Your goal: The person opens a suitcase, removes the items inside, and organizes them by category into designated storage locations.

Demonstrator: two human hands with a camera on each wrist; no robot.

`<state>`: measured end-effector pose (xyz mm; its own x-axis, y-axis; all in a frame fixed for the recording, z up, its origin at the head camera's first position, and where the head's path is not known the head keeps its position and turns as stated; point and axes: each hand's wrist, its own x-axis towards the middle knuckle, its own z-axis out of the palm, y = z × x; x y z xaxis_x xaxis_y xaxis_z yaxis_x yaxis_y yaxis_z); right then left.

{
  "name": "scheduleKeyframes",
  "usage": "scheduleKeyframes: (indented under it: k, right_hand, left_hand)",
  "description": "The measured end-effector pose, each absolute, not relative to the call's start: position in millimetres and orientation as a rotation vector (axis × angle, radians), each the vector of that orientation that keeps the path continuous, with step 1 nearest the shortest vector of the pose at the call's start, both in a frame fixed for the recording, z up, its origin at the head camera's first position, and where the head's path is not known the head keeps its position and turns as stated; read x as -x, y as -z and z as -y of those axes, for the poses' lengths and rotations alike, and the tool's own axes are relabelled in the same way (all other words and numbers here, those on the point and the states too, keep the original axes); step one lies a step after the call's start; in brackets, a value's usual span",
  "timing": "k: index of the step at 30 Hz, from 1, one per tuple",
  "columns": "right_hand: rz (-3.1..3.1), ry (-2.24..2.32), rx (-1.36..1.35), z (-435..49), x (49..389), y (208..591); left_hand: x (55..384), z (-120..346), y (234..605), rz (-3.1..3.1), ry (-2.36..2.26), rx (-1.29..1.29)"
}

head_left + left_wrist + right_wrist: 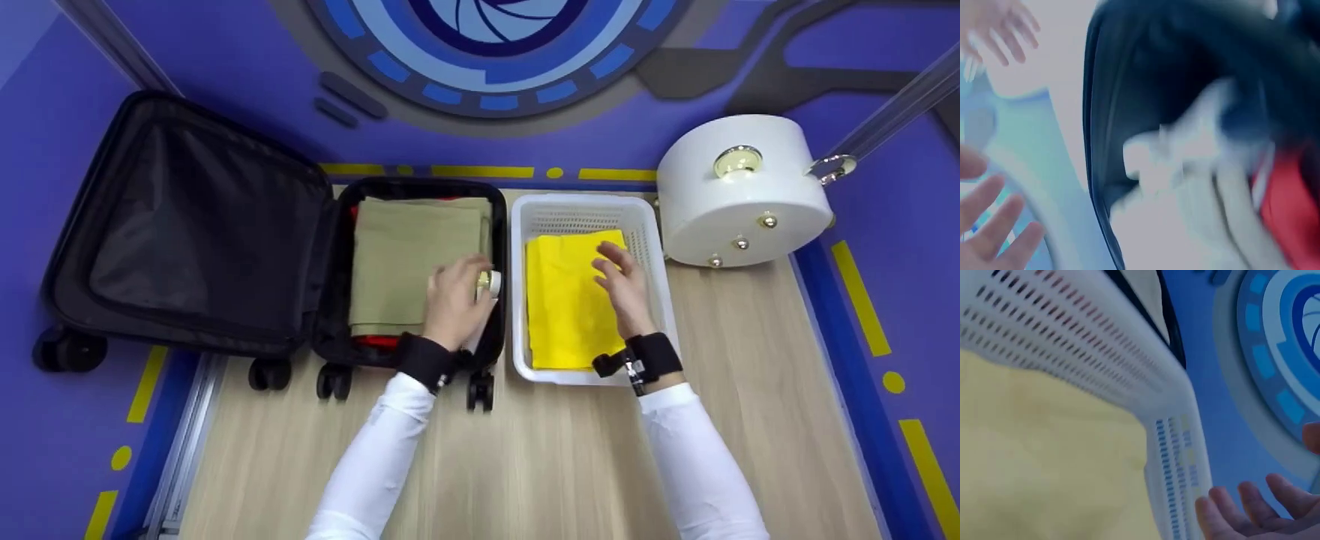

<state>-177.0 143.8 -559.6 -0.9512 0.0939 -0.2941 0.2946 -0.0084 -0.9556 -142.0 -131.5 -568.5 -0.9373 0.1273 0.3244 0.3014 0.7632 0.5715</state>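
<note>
My left hand (455, 301) is over the right side of the open black suitcase (496, 202), above folded olive-green cloth (412, 255). Its fingers (999, 225) look spread and relaxed in the left wrist view. Close beside them, a small white and gold item (491, 283) lies along the suitcase's right inner wall; blur in the left wrist view (1185, 140) hides its kind. Red fabric (377, 341) peeks out beneath the green cloth. Over the white basket (521, 300), my right hand (626, 292) hovers with loose fingers above folded yellow cloth (570, 300), holding nothing.
The suitcase's lid (202, 225) lies unfolded to the left, with black wheels (270, 373) at its front edge. Right of the basket stands a white rounded case (742, 187) with gold knobs. A blue-purple wall (225, 45) runs behind, and wood-look surface (540, 465) extends in front.
</note>
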Motion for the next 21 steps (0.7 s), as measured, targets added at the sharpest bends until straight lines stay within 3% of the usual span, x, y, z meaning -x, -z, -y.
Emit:
scheduleKeyframes:
  k: [6,11,21]
  right_hand:
    - [-1.823,2.295,-0.236,-65.2,169.1,556.1]
    - [-1.664,2.15,-0.247,-4.1,159.6,570.9]
    - [-1.582,1.994,-0.369,35.2,163.2,591.4]
  left_hand:
    - [152.4,209.7,565.1,2.627,0.865,-0.144]
    - [153.0,263.0,569.7,2.933,0.863,-0.554]
    - [160.9,296.8,583.2,3.212,1.085,-0.746]
